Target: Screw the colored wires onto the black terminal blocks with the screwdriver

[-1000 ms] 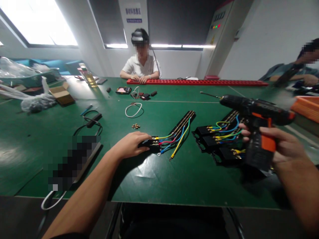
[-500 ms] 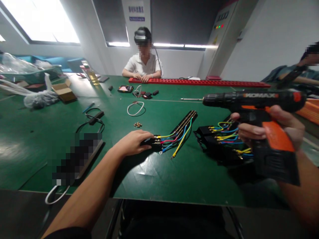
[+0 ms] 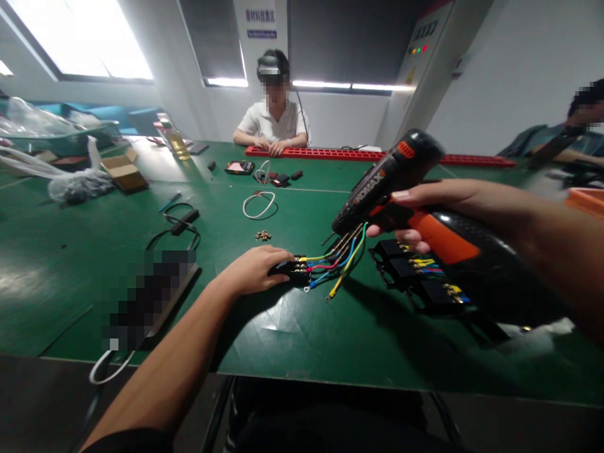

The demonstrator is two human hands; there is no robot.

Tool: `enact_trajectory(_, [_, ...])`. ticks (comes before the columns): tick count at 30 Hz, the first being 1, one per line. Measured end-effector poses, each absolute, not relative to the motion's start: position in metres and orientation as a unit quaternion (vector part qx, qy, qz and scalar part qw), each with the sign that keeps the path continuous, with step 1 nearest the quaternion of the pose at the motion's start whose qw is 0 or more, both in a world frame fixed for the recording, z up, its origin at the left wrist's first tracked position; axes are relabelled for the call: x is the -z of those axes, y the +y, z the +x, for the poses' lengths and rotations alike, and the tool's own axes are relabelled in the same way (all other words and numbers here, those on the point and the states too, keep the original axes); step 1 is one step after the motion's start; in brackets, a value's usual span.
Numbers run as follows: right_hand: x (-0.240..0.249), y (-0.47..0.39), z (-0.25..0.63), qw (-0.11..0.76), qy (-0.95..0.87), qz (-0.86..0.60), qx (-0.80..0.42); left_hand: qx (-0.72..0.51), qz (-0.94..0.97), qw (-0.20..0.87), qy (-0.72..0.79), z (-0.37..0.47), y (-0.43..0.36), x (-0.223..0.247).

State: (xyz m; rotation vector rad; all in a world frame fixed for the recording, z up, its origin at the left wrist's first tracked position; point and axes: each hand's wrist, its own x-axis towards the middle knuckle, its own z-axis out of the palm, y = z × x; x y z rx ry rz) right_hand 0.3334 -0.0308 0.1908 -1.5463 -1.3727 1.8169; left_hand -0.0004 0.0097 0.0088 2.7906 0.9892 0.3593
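The left hand (image 3: 258,270) has its thumb and fingers clamped on the left end of a black terminal block (image 3: 299,278), which lies on the green table (image 3: 325,346) with coloured wires (image 3: 346,258) extending rightward. The right hand (image 3: 457,196) has its fingers wrapped around the handle of a cordless drill (image 3: 384,182), which slants down to the left. Small brass screws (image 3: 263,236) lie near the left hand.

Near-side passage available; right side obstructed.
Passage exists over the near worktop (image 3: 306,352) between the left forearm (image 3: 182,346) and the black units (image 3: 395,274). Loose leads (image 3: 346,266) fan right from the black block (image 3: 298,277) in the left hand (image 3: 258,270); the power drill (image 3: 446,238) in the right hand (image 3: 465,198) obstructs space above their far end. Screws (image 3: 263,236) lie just beyond the left hand.
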Motion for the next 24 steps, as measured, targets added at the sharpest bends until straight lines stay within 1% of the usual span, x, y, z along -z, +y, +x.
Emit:
enact_trajectory(2, [-0.192,-0.029,0.323,0.177,-0.501,-0.551,-0.644,-0.122,0.933,0.077,0.329,-0.001,0.009,-0.009])
enact_trajectory(8, [-0.199,-0.027,0.298,0.171,-0.507,-0.547,-0.644,-0.132,0.933,0.076,0.325,-0.002,0.01,-0.007])
enact_trajectory(12, [-0.199,-0.022,0.289,0.153,-0.536,-0.501,-0.662,-0.131,0.934,0.074,0.324,-0.001,0.009,-0.008])
enact_trajectory(18, [-0.196,-0.019,0.278,0.135,-0.584,-0.456,-0.657,-0.132,0.933,0.081,0.325,0.002,0.007,-0.011])
enact_trajectory(24, [-0.195,-0.023,0.273,0.124,-0.606,-0.456,-0.639,-0.139,0.934,0.075,0.322,0.002,0.008,-0.01])
